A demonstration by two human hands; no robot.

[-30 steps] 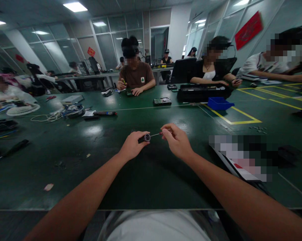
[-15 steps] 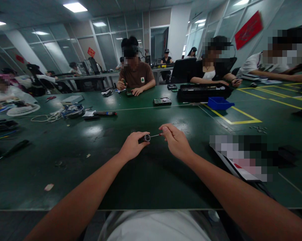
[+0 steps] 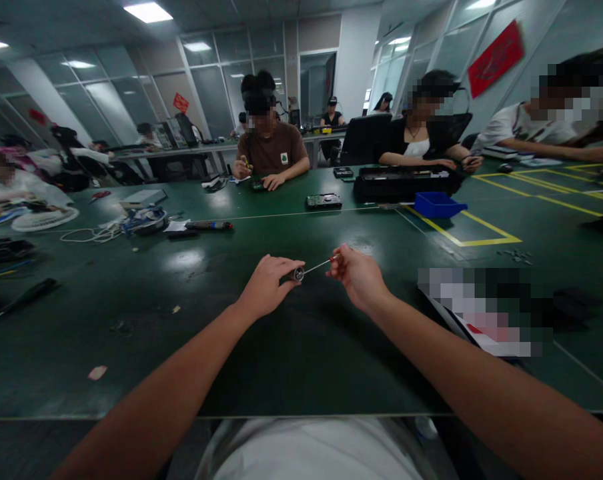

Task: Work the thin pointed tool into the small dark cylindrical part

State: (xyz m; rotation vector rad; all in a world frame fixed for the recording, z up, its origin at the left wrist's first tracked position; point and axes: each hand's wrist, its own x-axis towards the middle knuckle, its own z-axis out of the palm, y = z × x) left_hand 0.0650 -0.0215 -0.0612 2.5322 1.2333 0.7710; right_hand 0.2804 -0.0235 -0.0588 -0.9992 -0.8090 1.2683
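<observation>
My left hand (image 3: 267, 285) is closed around a small dark cylinder (image 3: 298, 274), whose round, silvery end faces me. Between thumb and fingers, my right hand (image 3: 360, 275) grips a thin screwdriver (image 3: 319, 265) with a red part near the fingers. Its slim metal shaft slants down to the left, and the tip meets or lies right in front of the cylinder's end; contact is too small to tell. Most of the screwdriver's handle is hidden by my right fingers. Both hands are held over the green tabletop (image 3: 301, 360).
A hard drive (image 3: 324, 201), a blue bin (image 3: 439, 205) and a long black housing (image 3: 406, 185) lie beyond my hands. Loose screws (image 3: 515, 257) are scattered at right. Tangled cables (image 3: 144, 221) and a pen-like electric screwdriver (image 3: 209, 227) sit at left. Co-workers sit across the table.
My right hand has turned and shifted slightly right, showing more of the screwdriver shaft, which slants more steeply. The cylinder's end in my left hand has moved slightly right.
</observation>
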